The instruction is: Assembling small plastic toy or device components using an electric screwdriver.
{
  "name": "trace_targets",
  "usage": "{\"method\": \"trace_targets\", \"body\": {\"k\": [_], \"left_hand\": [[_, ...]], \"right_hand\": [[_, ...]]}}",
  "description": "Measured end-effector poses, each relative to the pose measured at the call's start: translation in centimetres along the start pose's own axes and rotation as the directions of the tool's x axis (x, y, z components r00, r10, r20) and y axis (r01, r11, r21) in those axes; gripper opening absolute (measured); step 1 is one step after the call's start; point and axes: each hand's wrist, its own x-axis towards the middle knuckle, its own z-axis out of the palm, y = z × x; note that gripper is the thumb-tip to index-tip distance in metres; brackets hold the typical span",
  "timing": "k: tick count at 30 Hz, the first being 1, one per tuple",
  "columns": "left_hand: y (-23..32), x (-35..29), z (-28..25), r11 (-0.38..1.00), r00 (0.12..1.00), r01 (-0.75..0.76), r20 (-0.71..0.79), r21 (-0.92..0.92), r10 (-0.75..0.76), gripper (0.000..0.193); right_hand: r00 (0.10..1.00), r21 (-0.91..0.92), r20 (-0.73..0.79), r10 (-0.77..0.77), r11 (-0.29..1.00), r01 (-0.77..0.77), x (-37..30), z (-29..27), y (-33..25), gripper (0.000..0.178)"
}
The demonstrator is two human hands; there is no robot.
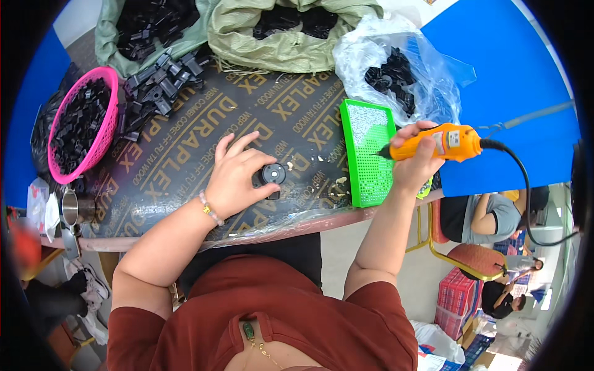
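My left hand (236,172) grips a small black round plastic part (273,174) between thumb and forefinger, its other fingers raised. The part rests on the dark tabletop and has a pale spot at its centre. In my right hand (416,157) is an orange electric screwdriver (442,142), held nearly level with its dark tip pointing left. That tip hangs over a green tray (346,133) full of small holes. Many small silvery screws (365,120) are heaped at the tray's far end.
A pink basket (116,99) of black parts stands at left, beside a loose pile of black pieces (162,86). Woven sacks (232,31) and a clear plastic bag (442,93) line the far side. A metal mug (71,207) sits near the left edge. The screwdriver's cable (526,179) runs right.
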Motion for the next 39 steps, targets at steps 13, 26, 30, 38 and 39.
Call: {"method": "trace_targets", "body": {"k": [13, 26, 30, 38, 39], "left_hand": [[0.3, 0.4, 0.2, 0.999, 1.000, 0.012, 0.011, 0.033, -0.012, 0.044], [0.4, 0.2, 0.0, 0.999, 1.000, 0.006, 0.016, 0.035, -0.006, 0.046], [0.0, 0.1, 0.1, 1.000, 1.000, 0.011, 0.018, 0.000, -0.011, 0.045], [-0.4, -0.1, 0.4, 1.000, 1.000, 0.013, -0.006, -0.017, -0.013, 0.045], [-0.4, -0.1, 0.4, 1.000, 1.000, 0.019, -0.008, -0.015, -0.020, 0.045]], "right_hand": [[0.977, -0.149, -0.210, -0.037, 0.989, 0.005, 0.8, -5.5, 3.2, 0.033], [0.966, -0.081, -0.255, -0.038, 0.997, 0.018, 0.9, -5.3, 2.0, 0.039], [0.989, -0.010, -0.119, -0.089, 0.996, 0.088, -0.6, -1.2, -1.9, 0.057], [0.932, 0.270, 0.323, 0.165, 0.928, -0.258, -5.6, 10.4, -0.5, 0.071], [0.926, 0.301, 0.338, 0.167, 0.913, -0.274, -5.8, 11.0, -0.1, 0.071]]}}
